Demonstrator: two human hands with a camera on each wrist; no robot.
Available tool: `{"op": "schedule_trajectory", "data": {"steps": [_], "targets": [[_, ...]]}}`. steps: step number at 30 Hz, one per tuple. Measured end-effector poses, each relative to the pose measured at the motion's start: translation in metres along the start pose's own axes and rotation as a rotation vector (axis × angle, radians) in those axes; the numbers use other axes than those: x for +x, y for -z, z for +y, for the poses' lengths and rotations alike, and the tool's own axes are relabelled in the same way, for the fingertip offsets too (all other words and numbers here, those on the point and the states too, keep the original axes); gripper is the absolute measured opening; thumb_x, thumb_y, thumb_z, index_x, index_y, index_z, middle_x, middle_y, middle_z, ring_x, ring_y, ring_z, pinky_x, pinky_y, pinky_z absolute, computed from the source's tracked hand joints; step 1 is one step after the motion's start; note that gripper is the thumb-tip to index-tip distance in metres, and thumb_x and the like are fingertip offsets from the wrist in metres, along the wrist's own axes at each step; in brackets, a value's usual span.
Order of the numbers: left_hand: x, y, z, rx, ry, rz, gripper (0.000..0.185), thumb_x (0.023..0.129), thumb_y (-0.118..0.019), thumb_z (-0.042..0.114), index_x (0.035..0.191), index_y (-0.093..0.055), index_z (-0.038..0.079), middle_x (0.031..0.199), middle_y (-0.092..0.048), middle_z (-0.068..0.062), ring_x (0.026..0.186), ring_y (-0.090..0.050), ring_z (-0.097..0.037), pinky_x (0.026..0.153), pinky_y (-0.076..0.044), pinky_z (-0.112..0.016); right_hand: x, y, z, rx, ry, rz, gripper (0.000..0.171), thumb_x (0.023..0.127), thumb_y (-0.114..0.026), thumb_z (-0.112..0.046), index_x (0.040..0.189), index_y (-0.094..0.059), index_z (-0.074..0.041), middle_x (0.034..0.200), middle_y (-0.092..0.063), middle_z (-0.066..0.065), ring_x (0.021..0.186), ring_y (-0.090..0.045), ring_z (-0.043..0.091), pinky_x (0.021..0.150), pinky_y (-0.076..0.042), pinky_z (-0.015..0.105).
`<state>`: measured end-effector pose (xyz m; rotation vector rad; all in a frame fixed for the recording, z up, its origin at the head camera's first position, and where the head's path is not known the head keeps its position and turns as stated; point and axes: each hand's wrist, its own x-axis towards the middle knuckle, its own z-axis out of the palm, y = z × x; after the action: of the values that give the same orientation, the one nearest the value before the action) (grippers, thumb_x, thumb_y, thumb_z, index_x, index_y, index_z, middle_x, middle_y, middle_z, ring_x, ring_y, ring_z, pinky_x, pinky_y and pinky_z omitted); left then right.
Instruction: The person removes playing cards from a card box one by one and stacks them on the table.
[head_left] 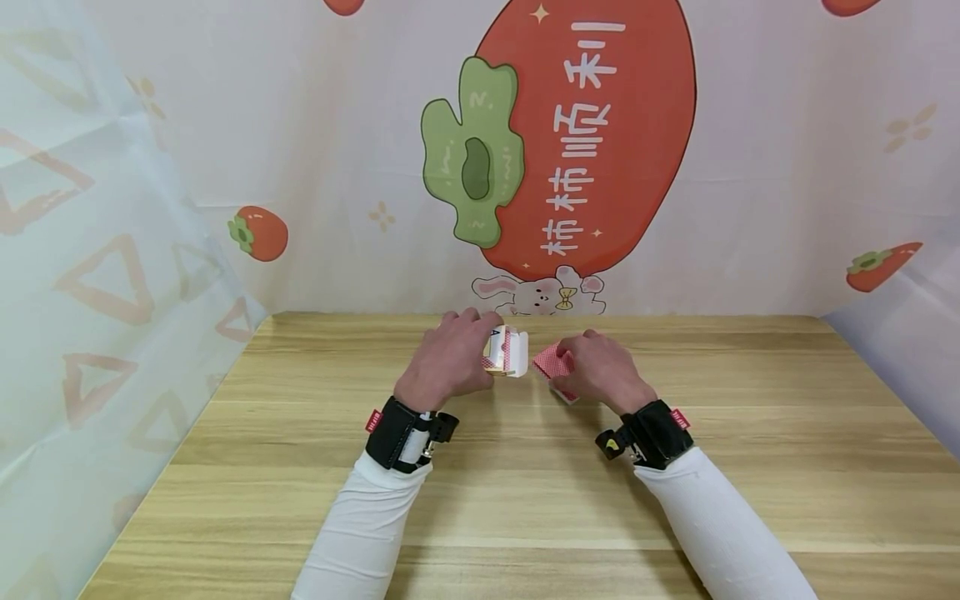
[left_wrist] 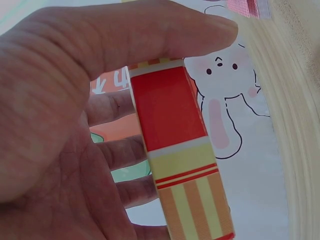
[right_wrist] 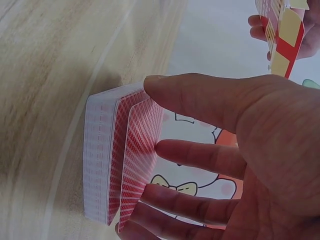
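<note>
My left hand (head_left: 452, 357) grips an opened playing-card box (head_left: 514, 354), its flap facing right. In the left wrist view the thumb lies across the side of the box (left_wrist: 170, 115), which has red, cream and orange stripes, and the fingers are behind it. My right hand (head_left: 602, 368) holds the deck of playing cards (head_left: 553, 362), red-patterned backs up, on the tabletop. In the right wrist view the top card (right_wrist: 142, 145) stands slightly apart from the deck (right_wrist: 99, 155), with the thumb at one edge and fingertips at the others.
Both hands are near the far edge of the wooden table (head_left: 525, 500). Behind it hangs a printed cloth (head_left: 345, 150) with a large red persimmon and a rabbit drawing. Another pale patterned cloth (head_left: 112, 208) is at the left.
</note>
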<state>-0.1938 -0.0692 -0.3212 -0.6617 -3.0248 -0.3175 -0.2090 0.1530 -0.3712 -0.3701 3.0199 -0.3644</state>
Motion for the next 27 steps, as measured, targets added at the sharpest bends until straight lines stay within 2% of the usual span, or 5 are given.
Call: {"op": "schedule_trajectory", "data": {"steps": [27], "targets": [[-0.0001,0.0003,0.0003,0.0,0.002,-0.006,0.072,0.072,-0.088,0.017,0.137,-0.057,0.016,0.115,-0.061,-0.009,0.102,-0.053,-0.029,0.074,-0.053,-0.047,0.0016,-0.0067,0.0002,0.016,-0.002,0.009,0.048,0.079,-0.086,-0.034,0.115,-0.071,-0.006,0.095,-0.063,0.009,0.089,-0.055,0.028,0.072,-0.051,0.04]]}}
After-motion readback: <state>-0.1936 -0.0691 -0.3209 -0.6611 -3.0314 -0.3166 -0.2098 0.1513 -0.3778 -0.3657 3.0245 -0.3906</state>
